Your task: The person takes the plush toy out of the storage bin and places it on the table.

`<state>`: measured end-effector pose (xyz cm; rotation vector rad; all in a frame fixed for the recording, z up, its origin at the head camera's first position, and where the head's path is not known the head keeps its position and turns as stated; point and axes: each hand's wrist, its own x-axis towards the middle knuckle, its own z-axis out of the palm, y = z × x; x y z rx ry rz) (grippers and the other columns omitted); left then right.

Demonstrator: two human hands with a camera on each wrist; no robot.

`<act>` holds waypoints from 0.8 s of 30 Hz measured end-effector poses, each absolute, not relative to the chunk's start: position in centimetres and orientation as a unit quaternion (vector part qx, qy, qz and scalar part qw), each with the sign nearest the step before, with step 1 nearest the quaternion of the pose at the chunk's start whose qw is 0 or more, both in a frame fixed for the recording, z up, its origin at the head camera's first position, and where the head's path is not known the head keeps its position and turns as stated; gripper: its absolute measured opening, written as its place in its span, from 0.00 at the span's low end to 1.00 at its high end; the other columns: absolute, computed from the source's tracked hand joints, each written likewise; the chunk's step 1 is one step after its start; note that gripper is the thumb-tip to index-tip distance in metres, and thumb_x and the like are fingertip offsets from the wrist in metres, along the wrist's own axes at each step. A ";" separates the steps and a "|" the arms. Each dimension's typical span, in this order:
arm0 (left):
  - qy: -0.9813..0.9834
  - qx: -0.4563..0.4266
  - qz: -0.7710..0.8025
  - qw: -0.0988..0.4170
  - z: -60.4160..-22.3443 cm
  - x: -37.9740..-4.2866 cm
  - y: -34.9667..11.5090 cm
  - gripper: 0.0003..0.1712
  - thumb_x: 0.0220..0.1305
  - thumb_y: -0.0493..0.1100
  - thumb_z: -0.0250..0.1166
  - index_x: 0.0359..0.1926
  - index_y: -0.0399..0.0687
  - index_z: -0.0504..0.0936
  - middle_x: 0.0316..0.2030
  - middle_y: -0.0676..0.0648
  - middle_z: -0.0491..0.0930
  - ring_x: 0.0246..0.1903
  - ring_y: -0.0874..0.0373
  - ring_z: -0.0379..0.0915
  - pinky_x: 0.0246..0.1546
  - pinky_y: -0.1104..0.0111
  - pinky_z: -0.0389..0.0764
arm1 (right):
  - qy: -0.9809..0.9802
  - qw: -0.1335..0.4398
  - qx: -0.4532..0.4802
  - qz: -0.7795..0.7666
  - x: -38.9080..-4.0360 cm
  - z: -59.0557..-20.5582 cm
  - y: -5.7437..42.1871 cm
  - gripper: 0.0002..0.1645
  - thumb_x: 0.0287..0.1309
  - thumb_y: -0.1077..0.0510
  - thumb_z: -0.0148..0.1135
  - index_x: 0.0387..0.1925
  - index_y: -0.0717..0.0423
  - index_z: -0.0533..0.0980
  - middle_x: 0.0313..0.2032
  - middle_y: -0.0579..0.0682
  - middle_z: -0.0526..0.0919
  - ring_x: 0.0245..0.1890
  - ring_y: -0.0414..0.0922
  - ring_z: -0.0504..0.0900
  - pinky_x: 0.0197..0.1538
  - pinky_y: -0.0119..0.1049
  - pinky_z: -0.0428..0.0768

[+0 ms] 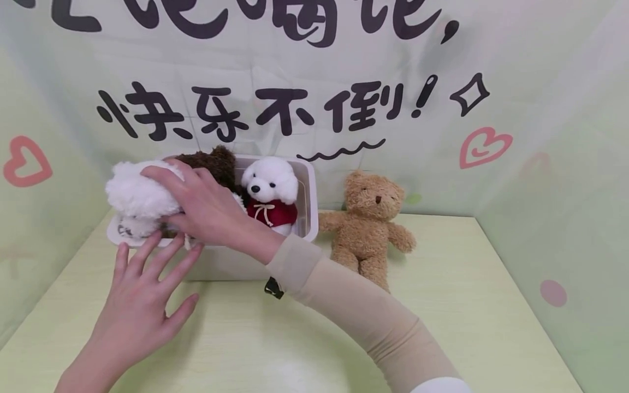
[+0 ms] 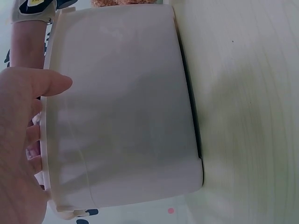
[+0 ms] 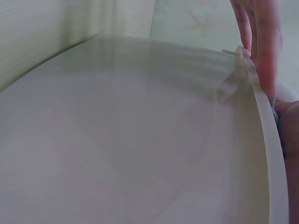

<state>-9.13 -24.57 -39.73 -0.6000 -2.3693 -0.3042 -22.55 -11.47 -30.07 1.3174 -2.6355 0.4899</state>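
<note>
White fluff fills the right hand (image 1: 211, 210), whose thumb and fingers are curled round a plush toy (image 1: 137, 188) at the left end of the bin (image 1: 231, 266), bulging above its rim. How deep the toy's underside sits in the bin is hidden. The left hand (image 1: 142, 300) has its fingers straight and spread at the bin's front rim, thumb outside the front wall; it has hold of no toy.

Inside the bin, a dark brown plush (image 1: 216, 164) is towards the back, just beside the right hand, and a white toy dog (image 1: 270, 183) in a red top sits upright at the bin's right end. Outside, a tan teddy bear (image 1: 373, 218) is on the worktop (image 1: 491, 300), to the right of the bin.

My reading is that the step in hand is shifting the fluffy toy; whether into or out of the bin, I cannot tell. Doing it well calls for a broad, soft grip on the body rather than a tug at the fluff, left fingers steadying the bin's front rim, and a straight up-or-down path so the brown neighbour is not dragged along.
</note>
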 end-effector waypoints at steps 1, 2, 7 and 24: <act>-0.907 -0.229 -0.117 0.333 -39.7 -9.1 -24.6 0.40 0.75 0.71 0.39 0.68 0.48 0.74 0.66 0.35 0.70 0.72 0.32 0.53 0.68 0.28 0.40 | -0.879 0.078 0.440 0.167 -22.6 -30.1 -11.4 0.42 0.68 0.40 0.64 0.77 0.31 0.56 0.77 0.41 0.55 0.68 0.45 0.66 0.49 0.33 0.79; -0.908 -0.229 -0.116 0.332 -39.7 -9.1 -24.6 0.41 0.74 0.71 0.39 0.69 0.49 0.74 0.67 0.36 0.70 0.72 0.32 0.53 0.68 0.28 0.40 | -0.878 0.079 0.440 0.170 -22.6 -30.0 -11.3 0.42 0.68 0.41 0.64 0.77 0.32 0.56 0.77 0.40 0.56 0.68 0.44 0.65 0.51 0.33 0.78; -0.908 -0.228 -0.117 0.331 -39.7 -9.1 -24.6 0.41 0.74 0.71 0.39 0.69 0.49 0.74 0.68 0.37 0.70 0.72 0.32 0.53 0.67 0.28 0.41 | -0.872 0.087 0.446 0.182 -22.6 -30.0 -11.0 0.40 0.69 0.46 0.65 0.77 0.35 0.58 0.76 0.41 0.58 0.67 0.44 0.65 0.56 0.31 0.74; -0.906 -0.226 -0.120 0.337 -39.7 -9.2 -24.4 0.40 0.75 0.70 0.39 0.67 0.48 0.75 0.70 0.40 0.69 0.71 0.31 0.54 0.67 0.27 0.42 | -0.814 0.171 0.477 0.284 -22.9 -29.7 -8.5 0.39 0.63 0.55 0.71 0.72 0.52 0.66 0.72 0.51 0.67 0.68 0.45 0.69 0.66 0.28 0.63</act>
